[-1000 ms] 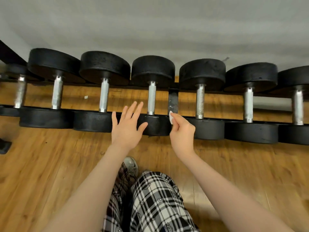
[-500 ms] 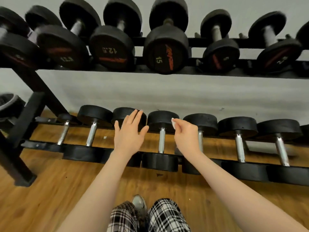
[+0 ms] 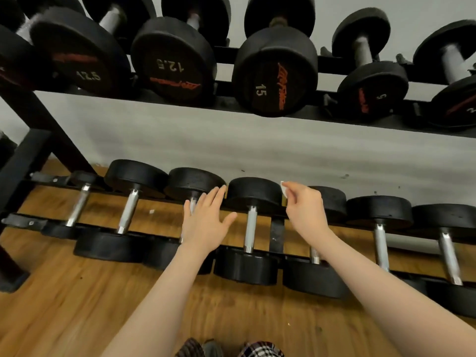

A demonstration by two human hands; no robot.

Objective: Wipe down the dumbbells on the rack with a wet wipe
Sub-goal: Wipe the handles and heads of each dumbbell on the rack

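Note:
A black two-tier rack carries black dumbbells with steel handles. On the lower tier, one dumbbell lies between my two hands. My left hand hovers in front of the neighbouring dumbbell, fingers straight and spread, holding nothing. My right hand is raised beside the far head of the middle dumbbell and pinches a small white wet wipe between thumb and fingers. Only a corner of the wipe shows. The upper tier holds larger dumbbells, one marked 15.
The rack's slanted black leg stands at the left on a wooden floor. A grey wall runs behind the rack. My plaid trousers and a shoe show at the bottom edge. A white scrap lies under the lower tier.
The view has tilted upward, bringing the upper tier into sight. Both hands have risen from the near dumbbell heads toward the far heads. The right hand keeps the wipe.

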